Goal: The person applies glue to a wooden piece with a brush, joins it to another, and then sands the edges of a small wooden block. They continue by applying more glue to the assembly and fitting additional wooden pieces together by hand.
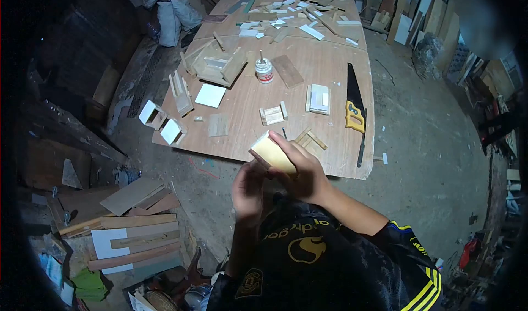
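Observation:
My right hand [304,171] is closed around a pale wooden block [273,152] with a dark brown side, held up in front of my chest near the table's front edge. Close below the block's lower left edge is my left hand [248,190], shadowed, its fingers curled up against the block and partly hidden. Just beyond the block lie a small wooden frame piece [311,139] and a small wooden tray-like piece [273,114]. A pencil-like dark stick [284,132] rests between them.
On the table [247,140] are a handsaw [355,105], a glue jar [264,72] with a stick in it, a wooden assembly [216,63], a brown board [287,72] and a white panel [210,95]. Scraps [297,19] cover the far end. Boards [135,239] lie at lower left.

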{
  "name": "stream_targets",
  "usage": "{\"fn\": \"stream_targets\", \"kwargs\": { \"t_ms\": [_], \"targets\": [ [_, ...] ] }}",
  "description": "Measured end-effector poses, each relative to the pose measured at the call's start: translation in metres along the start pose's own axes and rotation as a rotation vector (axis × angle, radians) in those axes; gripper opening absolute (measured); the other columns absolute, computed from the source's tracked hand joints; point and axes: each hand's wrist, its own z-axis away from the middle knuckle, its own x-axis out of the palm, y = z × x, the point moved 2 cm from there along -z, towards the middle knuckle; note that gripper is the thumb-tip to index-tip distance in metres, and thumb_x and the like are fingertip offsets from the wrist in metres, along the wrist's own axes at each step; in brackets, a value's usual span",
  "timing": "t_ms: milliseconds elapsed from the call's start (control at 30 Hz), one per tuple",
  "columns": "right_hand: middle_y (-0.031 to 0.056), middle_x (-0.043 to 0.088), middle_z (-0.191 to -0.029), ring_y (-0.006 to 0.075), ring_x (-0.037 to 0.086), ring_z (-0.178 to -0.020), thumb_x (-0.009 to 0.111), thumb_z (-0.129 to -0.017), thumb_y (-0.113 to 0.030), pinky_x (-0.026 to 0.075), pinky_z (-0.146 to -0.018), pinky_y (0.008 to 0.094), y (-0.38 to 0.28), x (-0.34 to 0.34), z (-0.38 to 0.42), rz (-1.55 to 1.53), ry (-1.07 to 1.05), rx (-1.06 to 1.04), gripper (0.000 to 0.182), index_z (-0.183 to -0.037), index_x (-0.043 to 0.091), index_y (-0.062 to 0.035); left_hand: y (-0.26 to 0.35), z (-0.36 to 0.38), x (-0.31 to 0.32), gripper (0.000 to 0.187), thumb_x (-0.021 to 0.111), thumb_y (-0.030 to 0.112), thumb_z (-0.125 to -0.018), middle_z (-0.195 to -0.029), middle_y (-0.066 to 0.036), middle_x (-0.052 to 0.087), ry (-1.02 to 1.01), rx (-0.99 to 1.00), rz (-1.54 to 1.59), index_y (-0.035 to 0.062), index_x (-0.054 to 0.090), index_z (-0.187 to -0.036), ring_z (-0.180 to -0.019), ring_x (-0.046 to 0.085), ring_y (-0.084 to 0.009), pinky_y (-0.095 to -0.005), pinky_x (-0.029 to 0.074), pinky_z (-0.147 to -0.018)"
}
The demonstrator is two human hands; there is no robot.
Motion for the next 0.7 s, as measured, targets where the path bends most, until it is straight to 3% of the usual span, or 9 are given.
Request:
{"fn": "stream_targets", "kwargs": {
  "t_ms": [133, 200, 300, 333, 433, 500, 567, 633, 700],
  "targets": [
    [0.0146, 0.056, -0.091, 0.0315, 0.059, -0.079, 0.069, -0.083, -0.019, 0.048, -0.068, 0.0367, 0.017, -0.012, 0.001, -0.066, -0.050, -0.057, 0.070, -0.144, 0.035, -0.0160, -0.009, -0.004, 0.009, 0.026, 0.044, 0.007, -0.099, -0.118, -0.012, 0.059, 0.163, -0.055, -0.141, -0.0049, 0.053, -0.120, -0.106, 0.058, -0.0188, -0.0325, 0.045, -0.095],
    [0.0131, 0.054, -0.088, 0.0320, 0.059, -0.078, 0.067, -0.084, -0.024, 0.049, -0.064, 0.0409, 0.029, -0.013, 0.009, 0.174, -0.207, -0.080, 0.073, -0.146, 0.030, -0.0173, -0.009, -0.006, 0.008, 0.025, 0.046, 0.008, -0.099, -0.110, -0.009, 0.062, 0.214, -0.066, -0.242, -0.0067, 0.055, -0.117, -0.099, 0.058, -0.0138, -0.0274, 0.046, -0.089],
    [0.0130, 0.053, -0.086, 0.0332, 0.059, -0.078, 0.067, -0.084, -0.024, 0.050, -0.061, 0.0434, 0.031, -0.027, 0.003, 0.031, -0.127, -0.035, 0.076, -0.148, 0.026, -0.0181, -0.021, -0.002, 0.026, 0.025, 0.048, 0.010, -0.099, -0.106, -0.008, 0.062, 0.265, -0.114, -0.301, -0.0069, 0.056, -0.115, -0.095, 0.058, -0.0131, -0.0260, 0.046, -0.085],
    [0.0186, 0.055, -0.124, 0.0382, 0.058, -0.102, 0.067, -0.085, -0.018, 0.049, -0.085, 0.0412, 0.033, -0.035, -0.003, 0.023, -0.315, 0.095, 0.061, -0.139, 0.040, -0.0071, -0.025, 0.000, 0.031, 0.025, 0.051, 0.011, -0.098, -0.106, -0.008, 0.062, 0.281, -0.143, -0.333, -0.0070, 0.056, -0.114, -0.093, 0.057, -0.0125, -0.0260, 0.046, -0.084],
    [0.0197, 0.055, -0.124, 0.0351, 0.057, -0.108, 0.065, -0.088, -0.024, 0.048, -0.087, 0.0391, 0.057, -0.052, -0.017, -0.135, -0.247, 0.113, 0.062, -0.140, 0.038, -0.0053, -0.038, -0.002, 0.024, 0.024, 0.054, 0.012, -0.097, -0.106, -0.008, 0.061, 0.347, -0.021, -0.368, -0.0055, 0.057, -0.113, -0.094, 0.058, -0.0129, -0.0274, 0.047, -0.085],
    [0.0150, 0.056, -0.119, 0.0222, 0.057, -0.104, 0.063, -0.091, -0.032, 0.046, -0.088, 0.0338, 0.105, -0.057, -0.022, -0.129, 0.024, 0.004, 0.066, -0.143, 0.035, -0.0025, -0.042, -0.005, 0.018, 0.020, 0.056, 0.015, -0.096, -0.107, -0.009, 0.061, 0.509, 0.009, -0.208, 0.0001, 0.057, -0.109, -0.096, 0.060, -0.0183, -0.0315, 0.049, -0.087],
    [0.0211, 0.055, -0.127, 0.0261, 0.054, -0.116, 0.060, -0.090, -0.023, 0.042, -0.098, 0.0332, 0.161, -0.068, -0.023, -0.436, 0.106, 0.284, 0.061, -0.141, 0.035, 0.0022, -0.048, -0.004, 0.004, 0.015, 0.054, 0.010, -0.096, -0.105, -0.013, 0.062, 0.556, 0.018, -0.057, -0.0002, 0.052, -0.107, -0.097, 0.062, -0.0242, -0.0370, 0.052, -0.089],
    [0.0212, 0.059, -0.122, 0.0275, 0.060, -0.109, 0.061, -0.087, -0.022, 0.046, -0.092, 0.0339, 0.211, -0.087, -0.015, -0.118, 0.127, 0.334, 0.060, -0.142, 0.039, -0.0088, -0.054, 0.002, 0.006, 0.014, 0.053, 0.011, -0.097, -0.101, -0.015, 0.062, 0.644, -0.001, -0.038, 0.0015, 0.050, -0.106, -0.094, 0.064, -0.0287, -0.0409, 0.054, -0.086],
    [0.0260, 0.057, -0.122, 0.0369, 0.059, -0.111, 0.065, -0.086, -0.030, 0.047, -0.091, 0.0369, 0.274, -0.095, 0.016, 0.112, 0.042, 0.421, 0.062, -0.140, 0.041, -0.0090, -0.067, 0.010, 0.003, 0.014, 0.054, 0.011, -0.096, -0.099, -0.016, 0.063, 0.609, -0.145, -0.001, 0.0019, 0.050, -0.107, -0.089, 0.066, -0.0290, -0.0405, 0.056, -0.082]
  ]
}}
